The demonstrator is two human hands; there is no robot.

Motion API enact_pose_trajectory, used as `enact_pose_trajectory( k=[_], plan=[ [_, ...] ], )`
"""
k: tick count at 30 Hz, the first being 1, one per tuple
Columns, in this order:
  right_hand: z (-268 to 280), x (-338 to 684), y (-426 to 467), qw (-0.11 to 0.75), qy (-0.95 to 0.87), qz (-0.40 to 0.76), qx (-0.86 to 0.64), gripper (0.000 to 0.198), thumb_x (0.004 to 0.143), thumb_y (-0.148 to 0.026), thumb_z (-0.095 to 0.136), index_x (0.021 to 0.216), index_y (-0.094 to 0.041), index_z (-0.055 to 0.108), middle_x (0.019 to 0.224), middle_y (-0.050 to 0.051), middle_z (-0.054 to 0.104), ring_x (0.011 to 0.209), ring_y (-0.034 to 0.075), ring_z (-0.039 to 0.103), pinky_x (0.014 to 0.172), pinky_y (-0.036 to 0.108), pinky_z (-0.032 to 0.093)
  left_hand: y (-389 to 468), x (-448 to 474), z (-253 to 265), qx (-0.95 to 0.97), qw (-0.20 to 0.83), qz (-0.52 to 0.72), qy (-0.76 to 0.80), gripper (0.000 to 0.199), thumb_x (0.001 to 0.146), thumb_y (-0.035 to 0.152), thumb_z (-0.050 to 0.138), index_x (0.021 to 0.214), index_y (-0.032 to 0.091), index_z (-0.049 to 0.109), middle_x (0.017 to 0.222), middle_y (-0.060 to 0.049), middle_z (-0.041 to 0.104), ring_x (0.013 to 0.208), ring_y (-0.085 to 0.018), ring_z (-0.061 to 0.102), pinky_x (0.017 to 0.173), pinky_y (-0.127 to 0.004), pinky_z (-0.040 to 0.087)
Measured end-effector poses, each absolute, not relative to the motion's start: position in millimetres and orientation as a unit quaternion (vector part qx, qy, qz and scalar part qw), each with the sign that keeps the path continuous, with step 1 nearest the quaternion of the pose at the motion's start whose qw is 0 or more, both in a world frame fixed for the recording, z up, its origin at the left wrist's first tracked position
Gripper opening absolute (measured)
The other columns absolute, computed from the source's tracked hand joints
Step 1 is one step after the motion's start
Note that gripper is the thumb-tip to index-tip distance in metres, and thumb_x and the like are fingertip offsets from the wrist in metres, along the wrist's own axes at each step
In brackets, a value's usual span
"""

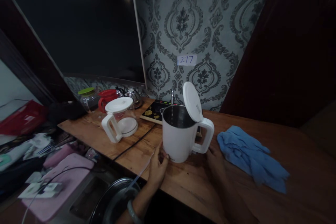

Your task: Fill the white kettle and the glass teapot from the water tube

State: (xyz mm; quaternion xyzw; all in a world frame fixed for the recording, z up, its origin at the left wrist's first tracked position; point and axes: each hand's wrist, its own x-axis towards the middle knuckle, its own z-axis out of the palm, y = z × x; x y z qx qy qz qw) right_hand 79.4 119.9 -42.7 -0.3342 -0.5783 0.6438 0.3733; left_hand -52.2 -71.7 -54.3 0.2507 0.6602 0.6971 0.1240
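A white electric kettle [178, 143] stands upright near the middle of the wooden table, its round lid [192, 102] raised and its steel inside showing. Against its lower left side lies my left hand [157, 166], fingers and thumb curled at the base. My right hand [214, 157] is low on the right, close beneath the kettle's handle [208, 134]; shadow and the handle obscure its fingertips. Behind the kettle sits a black tea stove [157, 109] with yellow flowers. Its thin metal spout [172, 96] rises over the kettle's mouth, with what looks like a thin stream of water below it.
To the left stands a glass pot with a white lid [119, 104]; farther back are a red-lidded jug [107, 94], a green-lidded jar [88, 92] and a shiny metal kettle [134, 97]. A blue cloth [252, 155] lies right. A clear tube [143, 169] enters a basin [118, 190] below the table edge.
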Motion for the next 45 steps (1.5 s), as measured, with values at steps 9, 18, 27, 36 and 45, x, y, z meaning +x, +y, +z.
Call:
enact_pose_trajectory(
  k=[9, 18, 27, 36, 45],
  plan=[
    [-42, 79, 121, 0.382, -0.580, 0.636, -0.337, 0.041, 0.062, -0.056, 0.075, 0.075, -0.018, 0.079, 0.081, 0.010, 0.077, 0.085, 0.033, 0.072, 0.076, 0.042, 0.056, -70, -53, -58, 0.245, 0.120, 0.698, 0.662, 0.073, 0.078, 0.050, 0.071, 0.141, 0.016, 0.056, 0.090, -0.004, 0.066, 0.086, -0.020, 0.061, 0.084, -0.033, 0.049],
    [-34, 79, 116, 0.388, -0.574, 0.639, -0.334, 0.039, 0.062, -0.055, 0.075, 0.075, -0.019, 0.079, 0.081, 0.009, 0.078, 0.084, 0.033, 0.072, 0.076, 0.042, 0.057, -69, -54, -59, 0.245, 0.112, 0.701, 0.661, 0.072, 0.077, 0.054, 0.071, 0.139, 0.018, 0.058, 0.094, -0.006, 0.069, 0.092, -0.023, 0.063, 0.088, -0.035, 0.050],
    [-36, 80, 118, 0.383, -0.592, 0.631, -0.323, 0.041, 0.065, -0.057, 0.073, 0.076, -0.019, 0.079, 0.082, 0.009, 0.077, 0.088, 0.032, 0.071, 0.080, 0.041, 0.055, -70, -53, -56, 0.257, 0.105, 0.692, 0.666, 0.071, 0.080, 0.052, 0.070, 0.139, 0.016, 0.058, 0.094, -0.006, 0.068, 0.087, -0.022, 0.063, 0.085, -0.036, 0.050],
    [-32, 81, 116, 0.380, -0.582, 0.634, -0.338, 0.039, 0.061, -0.055, 0.072, 0.072, -0.018, 0.079, 0.079, 0.010, 0.077, 0.078, 0.030, 0.071, 0.069, 0.038, 0.055, -71, -52, -55, 0.256, 0.119, 0.694, 0.662, 0.071, 0.079, 0.051, 0.070, 0.140, 0.017, 0.057, 0.089, -0.004, 0.065, 0.083, -0.020, 0.060, 0.083, -0.034, 0.049],
    [-38, 80, 119, 0.389, -0.576, 0.641, -0.326, 0.039, 0.062, -0.054, 0.074, 0.076, -0.017, 0.080, 0.080, 0.009, 0.078, 0.076, 0.029, 0.071, 0.068, 0.037, 0.056, -72, -53, -55, 0.269, 0.114, 0.689, 0.664, 0.069, 0.081, 0.047, 0.069, 0.141, 0.016, 0.056, 0.090, -0.004, 0.066, 0.085, -0.020, 0.061, 0.083, -0.033, 0.049]
  ],
)
